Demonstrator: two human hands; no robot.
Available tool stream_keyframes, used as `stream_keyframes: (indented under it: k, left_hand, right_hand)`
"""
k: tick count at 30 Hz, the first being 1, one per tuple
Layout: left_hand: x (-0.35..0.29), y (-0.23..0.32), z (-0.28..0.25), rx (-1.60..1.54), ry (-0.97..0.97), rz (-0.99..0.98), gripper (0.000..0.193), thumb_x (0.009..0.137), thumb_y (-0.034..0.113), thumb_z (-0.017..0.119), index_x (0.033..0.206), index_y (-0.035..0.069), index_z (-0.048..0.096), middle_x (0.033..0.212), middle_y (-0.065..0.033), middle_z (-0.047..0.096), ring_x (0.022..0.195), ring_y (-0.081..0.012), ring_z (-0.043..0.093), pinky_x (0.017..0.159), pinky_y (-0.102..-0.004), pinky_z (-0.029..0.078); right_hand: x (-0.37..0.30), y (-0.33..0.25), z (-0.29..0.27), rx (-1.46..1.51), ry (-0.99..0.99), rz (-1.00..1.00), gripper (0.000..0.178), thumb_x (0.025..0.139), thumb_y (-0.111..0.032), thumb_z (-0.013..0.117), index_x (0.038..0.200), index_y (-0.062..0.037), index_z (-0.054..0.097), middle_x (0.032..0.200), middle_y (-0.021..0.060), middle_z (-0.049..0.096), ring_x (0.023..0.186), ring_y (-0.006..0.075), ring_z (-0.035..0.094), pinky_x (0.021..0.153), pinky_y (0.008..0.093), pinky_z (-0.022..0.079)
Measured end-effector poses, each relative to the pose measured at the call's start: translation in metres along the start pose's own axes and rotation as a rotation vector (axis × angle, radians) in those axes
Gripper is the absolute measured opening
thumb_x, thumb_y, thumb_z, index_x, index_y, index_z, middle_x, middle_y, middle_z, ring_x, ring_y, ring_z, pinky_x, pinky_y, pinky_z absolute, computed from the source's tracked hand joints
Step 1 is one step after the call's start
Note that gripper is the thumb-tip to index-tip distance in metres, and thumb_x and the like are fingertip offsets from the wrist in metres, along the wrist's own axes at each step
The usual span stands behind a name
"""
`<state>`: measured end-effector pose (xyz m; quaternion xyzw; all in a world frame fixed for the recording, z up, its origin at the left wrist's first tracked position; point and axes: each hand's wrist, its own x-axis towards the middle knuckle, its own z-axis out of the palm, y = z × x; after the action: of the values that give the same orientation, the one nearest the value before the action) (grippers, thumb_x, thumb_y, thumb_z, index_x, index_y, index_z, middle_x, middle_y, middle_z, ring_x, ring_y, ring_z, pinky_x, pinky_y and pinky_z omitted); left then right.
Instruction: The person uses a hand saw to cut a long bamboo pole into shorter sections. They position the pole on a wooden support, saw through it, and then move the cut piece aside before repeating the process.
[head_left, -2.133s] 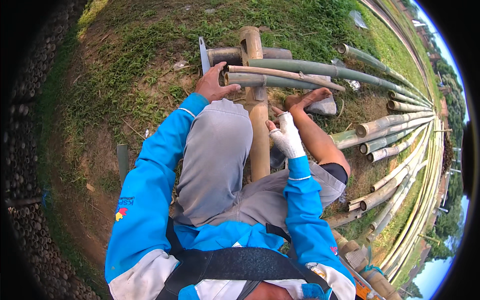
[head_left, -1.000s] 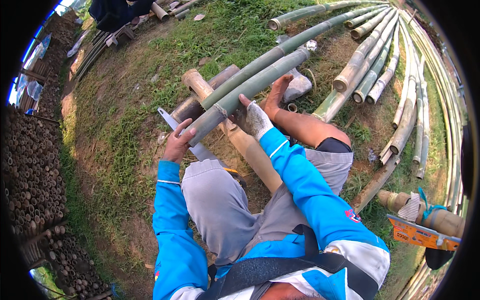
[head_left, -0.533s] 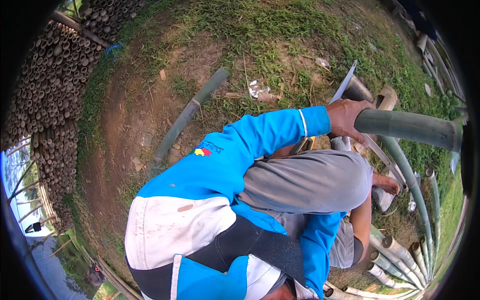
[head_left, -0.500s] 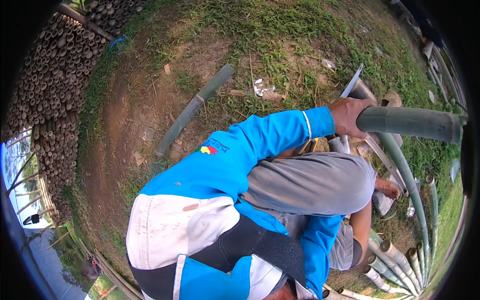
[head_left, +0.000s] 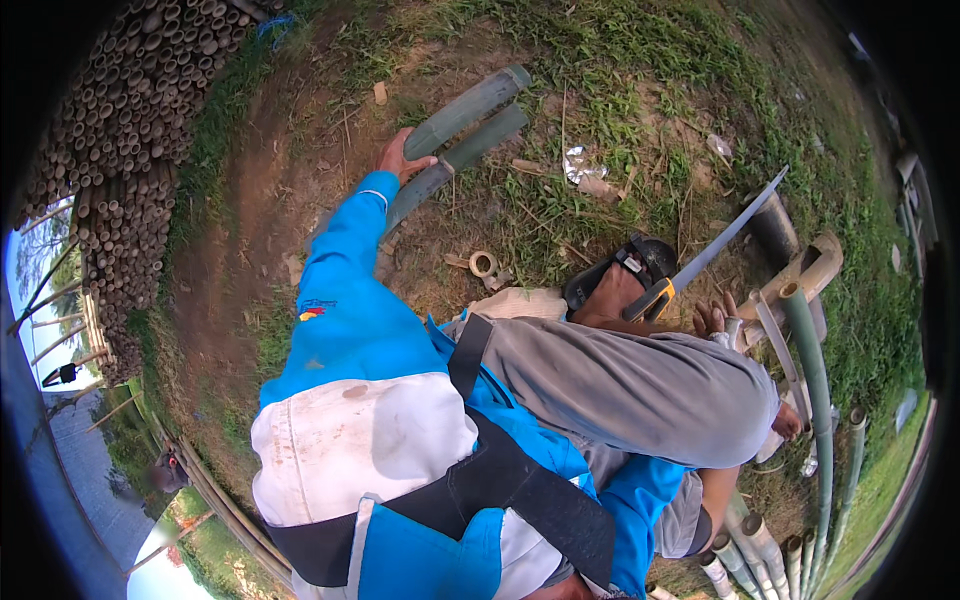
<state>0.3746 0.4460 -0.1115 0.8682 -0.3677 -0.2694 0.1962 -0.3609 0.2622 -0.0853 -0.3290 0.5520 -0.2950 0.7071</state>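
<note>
At the upper left, my left hand (head_left: 398, 157) grips the near end of a short green bamboo piece (head_left: 470, 108). That piece is beside a longer cut bamboo piece (head_left: 485, 138) on the ground, partly hidden by my sleeve. My right hand (head_left: 715, 316) shows past my bent knee, fingers apart, with something whitish around it; its arm is mostly hidden behind my leg. A handsaw (head_left: 722, 238) with a yellow and black handle leans near my sandalled foot (head_left: 607, 296), its handle apart from the right hand's visible fingers.
A bamboo ring offcut (head_left: 483, 264) and crumpled foil (head_left: 578, 163) lie on the ground. Thick bamboo offcuts (head_left: 822, 262) and a long green pole (head_left: 808, 380) are at the right. More poles (head_left: 765, 550) lie at lower right. A big bamboo stack (head_left: 130, 110) stands at the far left.
My left hand has swung from the right side to the upper left, carrying the bamboo piece beside the one on the ground. The saw, foot and right hand now show more fully.
</note>
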Motion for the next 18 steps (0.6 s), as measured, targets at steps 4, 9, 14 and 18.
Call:
stream_keyframes:
  k: [4,9,14,18]
  left_hand:
    - [0.048,-0.013,0.03,0.116,0.043,-0.095,0.103,0.084,0.043,0.091,0.166,0.016,0.035,0.162,-0.0175,0.047,0.145,-0.0405,0.05,0.124,-0.0594,0.045]
    - [0.054,-0.023,0.041,0.009,-0.094,-0.217,0.093,0.09,0.035,0.087,0.166,0.019,0.037,0.163,-0.0155,0.046,0.144,-0.0409,0.05,0.124,-0.0594,0.046]
    - [0.066,-0.044,0.048,-0.007,-0.111,-0.213,0.085,0.091,0.025,0.086,0.164,0.025,0.042,0.164,-0.0148,0.046,0.144,-0.0409,0.051,0.122,-0.0583,0.047]
    - [0.056,-0.086,0.04,0.156,0.117,-0.013,0.079,0.082,0.014,0.088,0.154,0.018,0.055,0.155,-0.0195,0.055,0.138,-0.0434,0.056,0.115,-0.0543,0.049]
  right_hand:
    - [0.013,0.05,-0.025,0.096,-0.008,0.009,0.078,0.103,-0.029,0.075,0.166,-0.0191,0.031,0.15,0.006,0.049,0.13,0.0267,0.065,0.098,0.0375,0.062]
    - [0.009,0.073,-0.037,0.048,0.022,0.061,0.082,0.1,-0.034,0.078,0.165,-0.0196,0.031,0.139,0.0066,0.06,0.127,0.0279,0.067,0.097,0.0433,0.062]
    - [-0.013,0.06,-0.014,0.037,0.085,0.103,0.075,0.103,-0.037,0.073,0.164,-0.0176,0.034,0.132,0.007,0.065,0.125,0.0266,0.067,0.101,0.0438,0.06]
    - [-0.04,0.033,0.026,0.115,0.129,0.092,0.07,0.105,-0.039,0.07,0.163,-0.016,0.036,0.125,0.0074,0.069,0.123,0.0256,0.068,0.104,0.0442,0.058]
